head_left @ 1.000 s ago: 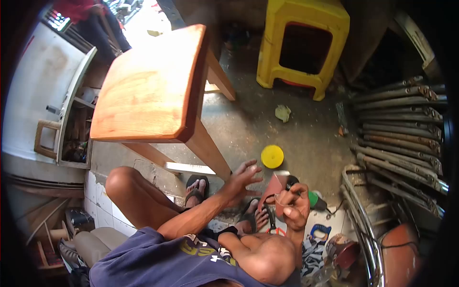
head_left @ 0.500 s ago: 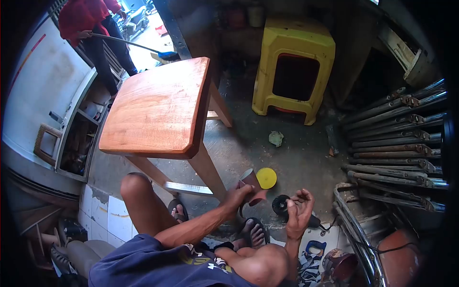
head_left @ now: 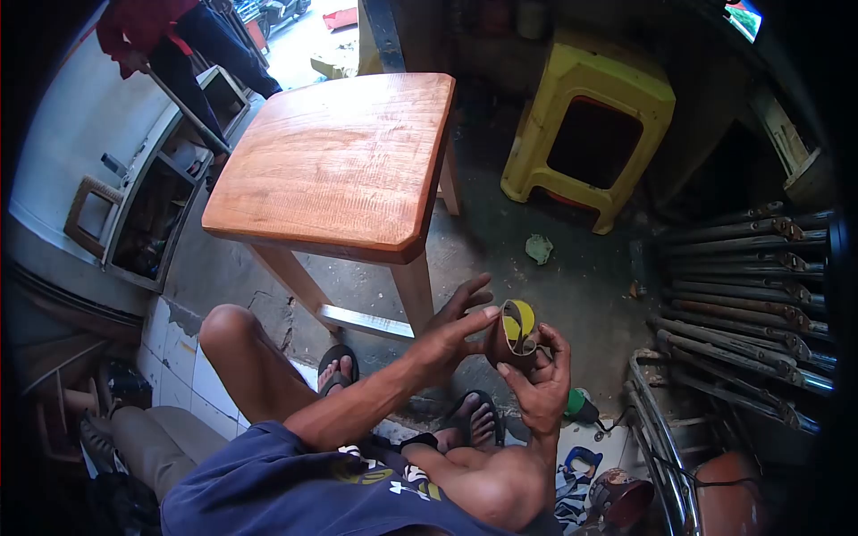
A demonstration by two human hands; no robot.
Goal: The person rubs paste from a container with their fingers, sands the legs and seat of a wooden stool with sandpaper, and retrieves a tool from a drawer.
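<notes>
A reddish-brown curled piece of sandpaper (head_left: pixel 511 348) is held upright in front of me, its open end facing up. My right hand (head_left: pixel 541 384) has thumb and fingers wrapped round its near and right sides. My left hand (head_left: pixel 451 332) is at its left side with fingers stretched out, one digit touching the rim. Behind the roll a yellow disc (head_left: pixel 520 314) on the floor shows partly. A green and black power tool (head_left: pixel 583 407) lies just right of my right hand, mostly hidden by it. The wooden stool (head_left: pixel 335 161) with a reddish-brown seat stands ahead, left of my hands.
A yellow plastic stool (head_left: pixel 585 125) stands at the back right. Stacked metal tubes (head_left: pixel 742 286) line the right side, near a chrome frame (head_left: pixel 666 438). A crumpled pale lump (head_left: pixel 538 248) lies on the floor. Another person (head_left: pixel 192 54) stands at the far left holding a pole.
My right hand has moved left, away from the power tool, and taken hold of the sandpaper. My left hand has loosened its grip and spread its fingers. The view has shifted slightly.
</notes>
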